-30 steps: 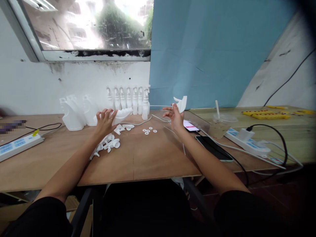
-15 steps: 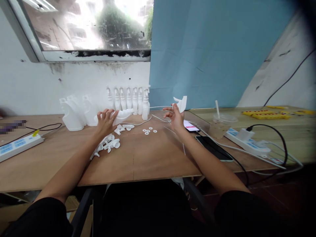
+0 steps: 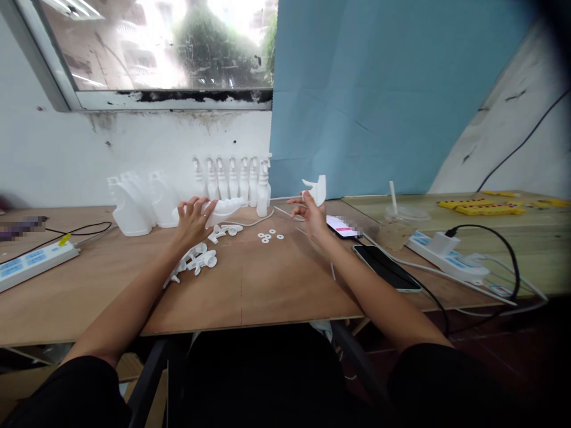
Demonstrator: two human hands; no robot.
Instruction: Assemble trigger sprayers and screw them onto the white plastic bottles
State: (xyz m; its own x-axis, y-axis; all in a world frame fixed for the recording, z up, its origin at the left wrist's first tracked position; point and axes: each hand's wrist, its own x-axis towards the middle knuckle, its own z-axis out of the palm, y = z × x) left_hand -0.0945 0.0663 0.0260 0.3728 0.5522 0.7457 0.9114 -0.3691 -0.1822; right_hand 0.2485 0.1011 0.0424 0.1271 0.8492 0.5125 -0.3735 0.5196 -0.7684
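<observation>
Spray head (image 3: 318, 190), white, sat just right of the frame's centre, gripped by the right hand (image 3: 313, 219), its other fingers spread. A thin tube (image 3: 288, 197) ran left from it toward a white bottle (image 3: 225, 208), held nearly on its side, left of centre, in the left hand's (image 3: 193, 223) closed grip; whether the tip sat inside the mouth could not be told. Held only by its head, the tube could bend or miss the opening if either hand wavered. Five washers (image 3: 268, 236) lay mid-frame on the counter (image 3: 276, 285); loose spray parts (image 3: 196, 258), left, overlapped too much to count. Seven fitted bottles (image 3: 263, 199) stood behind; at least three headless bottles (image 3: 134, 213) stood farther left. Two phones (image 3: 387, 267) lay right.
</observation>
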